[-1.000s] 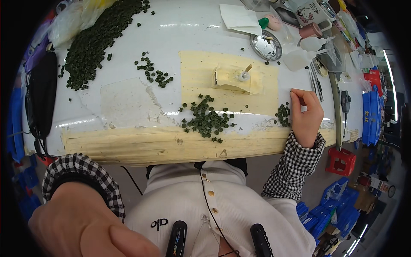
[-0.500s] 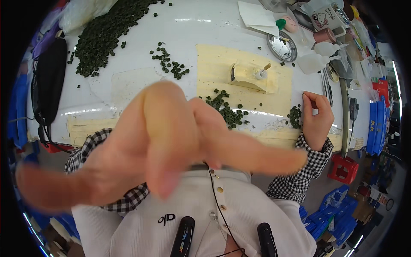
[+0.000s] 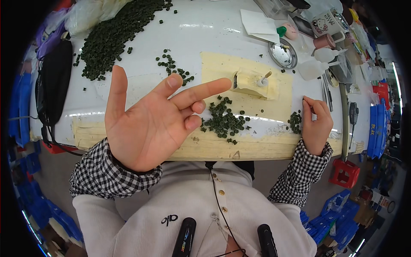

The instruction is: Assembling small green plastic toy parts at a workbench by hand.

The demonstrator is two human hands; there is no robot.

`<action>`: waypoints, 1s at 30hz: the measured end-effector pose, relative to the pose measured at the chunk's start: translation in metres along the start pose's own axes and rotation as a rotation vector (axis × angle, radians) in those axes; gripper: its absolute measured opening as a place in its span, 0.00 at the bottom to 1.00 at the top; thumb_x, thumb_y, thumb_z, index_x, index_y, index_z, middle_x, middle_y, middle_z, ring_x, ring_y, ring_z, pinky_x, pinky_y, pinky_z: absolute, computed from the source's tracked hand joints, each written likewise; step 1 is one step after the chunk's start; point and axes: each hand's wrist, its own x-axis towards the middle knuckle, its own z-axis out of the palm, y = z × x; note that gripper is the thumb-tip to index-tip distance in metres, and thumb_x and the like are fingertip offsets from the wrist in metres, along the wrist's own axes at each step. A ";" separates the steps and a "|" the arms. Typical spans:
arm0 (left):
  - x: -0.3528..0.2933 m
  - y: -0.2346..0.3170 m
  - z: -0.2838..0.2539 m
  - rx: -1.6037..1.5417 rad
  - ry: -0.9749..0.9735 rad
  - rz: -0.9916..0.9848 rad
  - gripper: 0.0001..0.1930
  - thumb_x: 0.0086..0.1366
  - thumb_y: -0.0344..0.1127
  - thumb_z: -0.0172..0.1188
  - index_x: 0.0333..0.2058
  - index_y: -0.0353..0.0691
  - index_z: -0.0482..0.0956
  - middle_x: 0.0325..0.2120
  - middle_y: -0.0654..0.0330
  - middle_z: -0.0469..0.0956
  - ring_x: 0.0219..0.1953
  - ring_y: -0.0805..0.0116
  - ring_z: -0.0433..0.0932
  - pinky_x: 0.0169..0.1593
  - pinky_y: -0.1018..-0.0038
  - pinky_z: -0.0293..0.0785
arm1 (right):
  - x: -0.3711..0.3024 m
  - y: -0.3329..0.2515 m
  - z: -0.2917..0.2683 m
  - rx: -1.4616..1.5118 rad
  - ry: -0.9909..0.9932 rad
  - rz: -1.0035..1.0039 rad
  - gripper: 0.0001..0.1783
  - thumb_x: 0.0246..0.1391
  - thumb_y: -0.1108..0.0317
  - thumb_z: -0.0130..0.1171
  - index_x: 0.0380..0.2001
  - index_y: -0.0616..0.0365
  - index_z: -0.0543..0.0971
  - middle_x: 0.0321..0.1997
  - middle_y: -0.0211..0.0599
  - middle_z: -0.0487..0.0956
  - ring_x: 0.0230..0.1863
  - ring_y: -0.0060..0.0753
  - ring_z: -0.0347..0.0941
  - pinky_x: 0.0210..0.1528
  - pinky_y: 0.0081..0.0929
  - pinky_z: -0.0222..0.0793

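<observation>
White bench [image 3: 205, 38] had a yellowish taped front edge [image 3: 257, 149], with a red stool [image 3: 345, 172] and blue bins [image 3: 336, 212] beyond its right side. Small dark-green spool-shaped pieces [image 3: 224, 120] lay loosely piled near that edge, before a tape-covered block [image 3: 251, 88] (bigger heap [image 3: 111, 38] far left). Left hand [image 3: 147, 124] was spread wide, palm up, empty; right hand [image 3: 317, 124] was curled beside a small cluster [image 3: 294, 123], thumb and forefinger close together, any hold unclear.

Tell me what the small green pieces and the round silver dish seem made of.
Small green pieces: possibly plastic or rubber, rather dull, uniform as if moulded. Round silver dish: likely polished metal, given its mirror-like reflections.
</observation>
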 end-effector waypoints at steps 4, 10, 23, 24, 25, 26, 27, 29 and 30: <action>0.000 -0.001 -0.002 0.002 -0.001 0.008 0.34 0.67 0.70 0.34 0.45 0.42 0.68 0.66 0.34 0.49 0.52 0.59 0.64 0.54 0.68 0.63 | 0.001 0.000 0.000 -0.008 0.000 -0.004 0.05 0.52 0.78 0.61 0.33 0.65 0.81 0.29 0.38 0.77 0.27 0.33 0.73 0.32 0.27 0.69; -0.002 -0.001 0.004 0.005 0.000 -0.021 0.35 0.67 0.71 0.31 0.46 0.42 0.67 0.65 0.32 0.52 0.67 0.45 0.55 0.64 0.57 0.55 | 0.000 0.000 0.000 -0.004 0.005 -0.004 0.05 0.52 0.78 0.61 0.33 0.65 0.80 0.30 0.38 0.77 0.27 0.33 0.73 0.32 0.27 0.69; -0.028 -0.002 0.077 0.124 -0.351 0.003 0.35 0.64 0.75 0.30 0.49 0.50 0.63 0.63 0.24 0.44 0.69 0.33 0.39 0.69 0.48 0.37 | 0.004 0.000 0.003 -0.018 -0.001 -0.019 0.03 0.52 0.77 0.61 0.32 0.64 0.80 0.31 0.39 0.78 0.28 0.35 0.74 0.32 0.27 0.69; -0.026 -0.001 0.073 0.108 -0.324 -0.003 0.35 0.64 0.75 0.30 0.49 0.50 0.63 0.64 0.24 0.43 0.69 0.32 0.38 0.70 0.48 0.35 | 0.003 0.000 0.001 -0.017 -0.003 -0.019 0.03 0.52 0.77 0.61 0.32 0.64 0.80 0.31 0.39 0.78 0.28 0.35 0.74 0.32 0.27 0.69; -0.014 -0.002 0.055 0.071 -0.325 -0.047 0.35 0.64 0.75 0.30 0.50 0.51 0.63 0.64 0.24 0.42 0.69 0.31 0.37 0.70 0.48 0.34 | -0.003 0.005 -0.002 -0.044 0.005 0.006 0.04 0.52 0.77 0.61 0.32 0.64 0.80 0.31 0.39 0.78 0.28 0.35 0.74 0.32 0.27 0.69; -0.011 -0.004 0.041 0.050 -0.298 -0.053 0.35 0.63 0.75 0.30 0.50 0.51 0.63 0.64 0.23 0.41 0.69 0.31 0.36 0.70 0.47 0.33 | -0.002 0.004 -0.001 -0.048 -0.001 -0.004 0.04 0.52 0.77 0.61 0.32 0.64 0.80 0.31 0.39 0.78 0.28 0.35 0.74 0.32 0.27 0.69; -0.007 -0.003 0.027 0.045 -0.289 -0.072 0.36 0.63 0.75 0.33 0.52 0.51 0.63 0.66 0.25 0.34 0.71 0.34 0.30 0.71 0.50 0.31 | -0.001 0.003 0.000 -0.044 -0.003 -0.008 0.04 0.52 0.77 0.61 0.33 0.64 0.80 0.31 0.39 0.78 0.28 0.35 0.74 0.32 0.27 0.69; -0.006 -0.004 0.013 0.056 -0.265 -0.070 0.38 0.63 0.75 0.32 0.55 0.49 0.63 0.66 0.26 0.33 0.71 0.37 0.26 0.71 0.50 0.30 | 0.001 0.001 0.001 -0.034 -0.003 -0.012 0.04 0.52 0.77 0.61 0.33 0.64 0.80 0.31 0.38 0.78 0.28 0.34 0.74 0.32 0.27 0.69; -0.006 -0.004 0.006 0.052 -0.256 -0.072 0.39 0.63 0.75 0.32 0.56 0.49 0.63 0.66 0.26 0.32 0.71 0.38 0.24 0.71 0.51 0.29 | 0.001 0.001 0.000 -0.036 -0.004 -0.011 0.04 0.52 0.77 0.61 0.33 0.64 0.80 0.31 0.38 0.78 0.28 0.34 0.74 0.32 0.27 0.69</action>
